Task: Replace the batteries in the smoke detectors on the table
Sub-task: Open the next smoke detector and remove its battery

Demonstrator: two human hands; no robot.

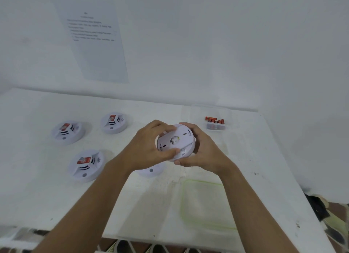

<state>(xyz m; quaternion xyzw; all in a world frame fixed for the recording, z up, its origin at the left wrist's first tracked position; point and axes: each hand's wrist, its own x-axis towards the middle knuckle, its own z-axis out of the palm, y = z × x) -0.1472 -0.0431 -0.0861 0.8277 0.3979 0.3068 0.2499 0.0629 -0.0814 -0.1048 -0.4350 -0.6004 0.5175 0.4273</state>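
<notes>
With left hand [151,145] and right hand [198,149] gripping one smoke detector [176,139] back-up, seems barely begun: other detectors [86,165] at 9 o'clock, batteries [215,120] at 1 o'clock untouched.

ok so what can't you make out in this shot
Head view:
- Held smoke detector: its inside, behind the back plate; rim under the left hand and right hand.
- Detector on the table: mostly behind the left wrist.
- Wall sheet: text blurred.
- Batteries in the clear box: too small to count.
</notes>
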